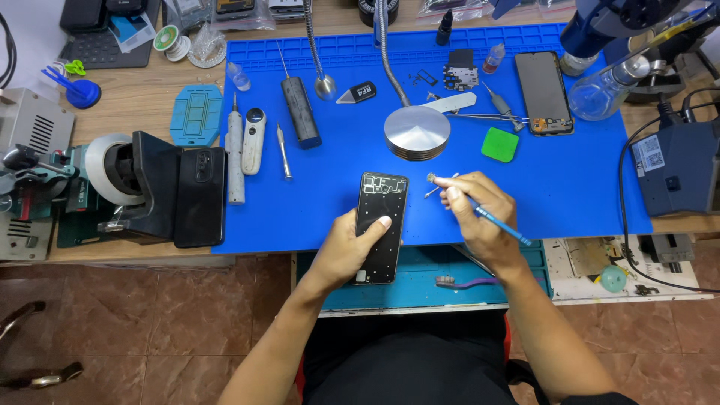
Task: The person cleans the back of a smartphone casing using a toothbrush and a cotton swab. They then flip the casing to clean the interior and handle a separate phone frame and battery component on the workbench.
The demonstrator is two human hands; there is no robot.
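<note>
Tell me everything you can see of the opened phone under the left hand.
The opened phone is a black, slim rectangle lying flat and lengthwise, straddling the near edge of the blue mat. Its back is off, baring pale-outlined parts at the far end. The left hand grips its near half, thumb across it.

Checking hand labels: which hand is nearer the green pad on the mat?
Right. The right hand, holding a blue-handled tool, sits just below-left of the green pad; the left hand is farther left, on the phone frame.
</note>
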